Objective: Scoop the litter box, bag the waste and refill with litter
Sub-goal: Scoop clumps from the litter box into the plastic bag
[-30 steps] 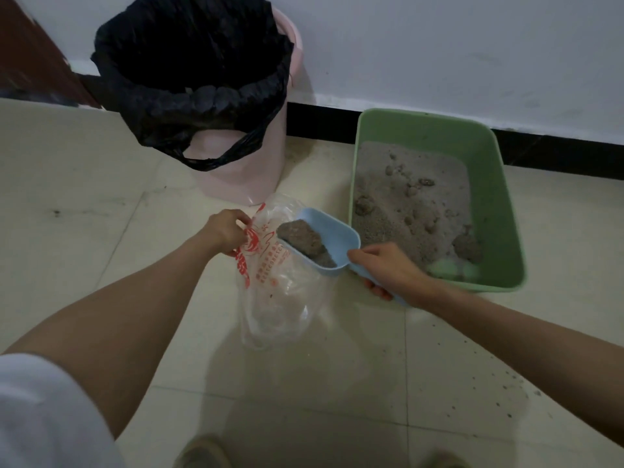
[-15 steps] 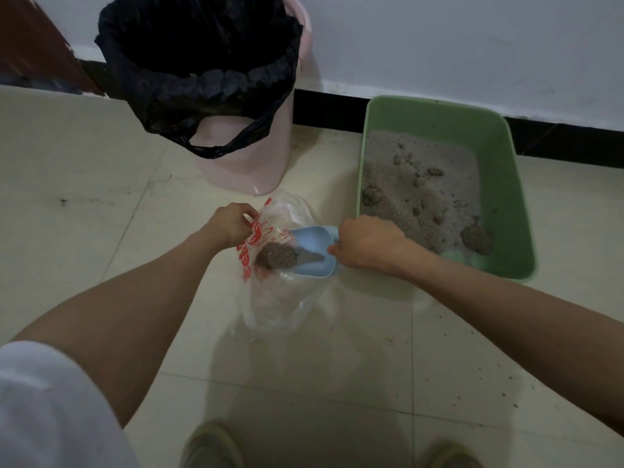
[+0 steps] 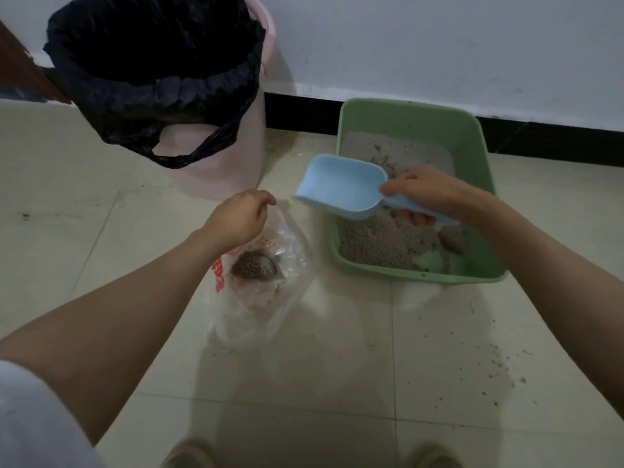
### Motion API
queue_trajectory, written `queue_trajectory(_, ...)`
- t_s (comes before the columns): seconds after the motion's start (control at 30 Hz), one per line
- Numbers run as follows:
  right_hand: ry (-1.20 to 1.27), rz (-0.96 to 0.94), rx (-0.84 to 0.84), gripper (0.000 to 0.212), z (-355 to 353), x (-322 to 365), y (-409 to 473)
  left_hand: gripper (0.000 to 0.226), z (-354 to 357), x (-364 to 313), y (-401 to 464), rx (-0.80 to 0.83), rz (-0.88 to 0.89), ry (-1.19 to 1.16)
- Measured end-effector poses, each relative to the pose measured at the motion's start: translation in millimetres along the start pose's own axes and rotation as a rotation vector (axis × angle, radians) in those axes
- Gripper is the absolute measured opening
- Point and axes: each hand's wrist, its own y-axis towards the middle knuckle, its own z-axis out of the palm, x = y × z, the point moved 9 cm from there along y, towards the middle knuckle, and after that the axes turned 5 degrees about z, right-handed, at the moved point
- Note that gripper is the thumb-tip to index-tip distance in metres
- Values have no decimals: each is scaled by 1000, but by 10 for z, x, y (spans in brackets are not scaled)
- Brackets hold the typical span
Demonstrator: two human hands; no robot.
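Pink bin (image 3: 236, 157) with its black liner (image 3: 152, 79) sits at the floor's far left by the wall. My left hand (image 3: 236, 219) pinches the clear bag (image 3: 263, 292) open at its rim, clump (image 3: 255, 266) lying inside. My right hand (image 3: 429, 194) is wrapped round the empty blue scoop (image 3: 341, 187), over the green litter box's (image 3: 486, 184) left edge.

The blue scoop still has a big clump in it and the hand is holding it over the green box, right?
Not quite. The head view shows the blue scoop empty; the clump lies inside the clear plastic bag held open by the left hand. The rest is right: the right hand holds the scoop over the green box.
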Motion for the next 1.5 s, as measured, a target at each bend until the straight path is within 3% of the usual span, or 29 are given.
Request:
queue_trajectory(0.13, 184, 110, -158, 28, -375, -508, 44, 42, 194, -449, 128, 27, 124, -26)
queue_trajectory(0.27, 107, 212, -274, 28, -488, -897, 126, 61, 593, -766, 283, 232, 126, 29)
queue_trajectory(0.4, -49, 186, -194, 31, -339, -961, 231, 61, 876, -857, 328, 328, 130, 126)
queue_trajectory(0.7, -119, 266, -150, 25, -117, -728, 541, 65, 968, -789, 360, 278, 97, 120)
queue_trajectory(0.8, -205, 234, -167, 22, -86, -568, 674, 65, 962, -788, 362, 281, 97, 109)
queue_trajectory(1.03, -526, 18, -425, 36, -308, -390, 829, 67, 975, -801, 366, 295, 94, 114)
queue_trajectory(1.3, -478, 35, -380, 41, -290, -758, 877, 68, 990, -782, 371, 323, 98, 110)
queue_trajectory(1.5, -677, -40, -488, 39, -470, -305, 799, 68, 973, -788, 356, 324, 99, 110)
